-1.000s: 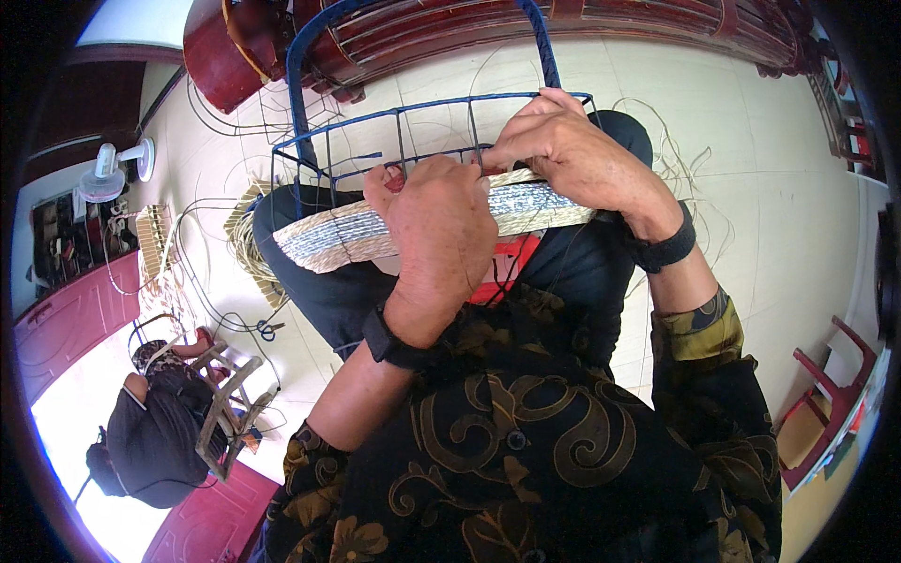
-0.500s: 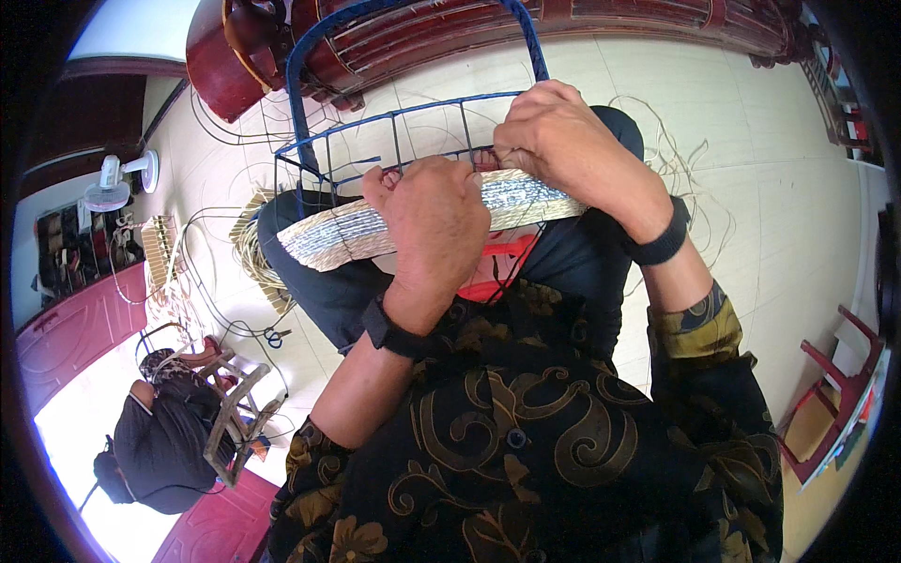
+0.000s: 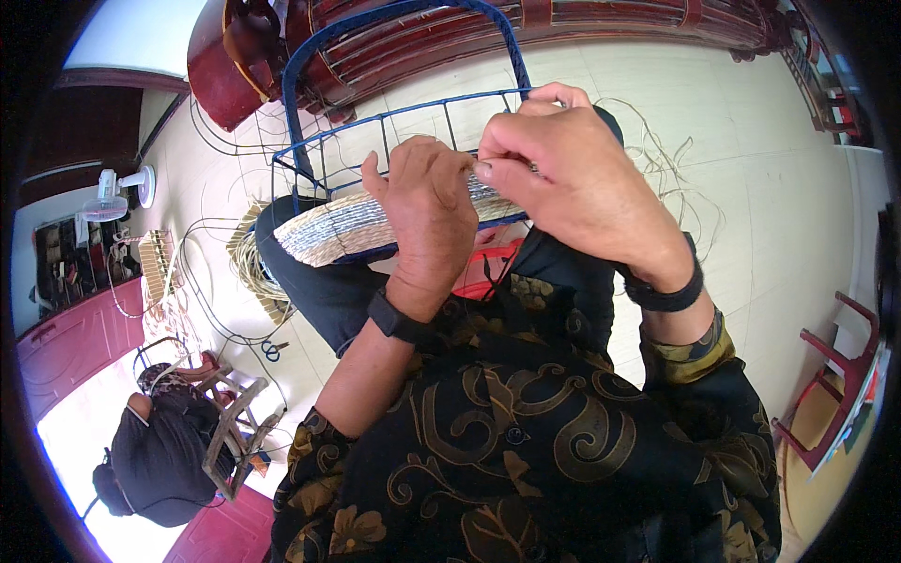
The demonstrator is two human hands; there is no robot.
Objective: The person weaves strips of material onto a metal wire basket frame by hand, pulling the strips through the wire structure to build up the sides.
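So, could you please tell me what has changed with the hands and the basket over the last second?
Very little. The right hand has slid slightly left along the blue wire basket frame, so its fingers now pinch right beside the left hand. The left hand stays pressed on the pale woven band, and the frame still rests on the lap. Nothing was taken hold of or let go.

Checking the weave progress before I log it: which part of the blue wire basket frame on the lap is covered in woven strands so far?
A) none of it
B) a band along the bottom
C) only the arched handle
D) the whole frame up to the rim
B: the woven band wraps only the bottom of the blue wire frame, whose upper bars and handle are bare above the left hand and right hand.
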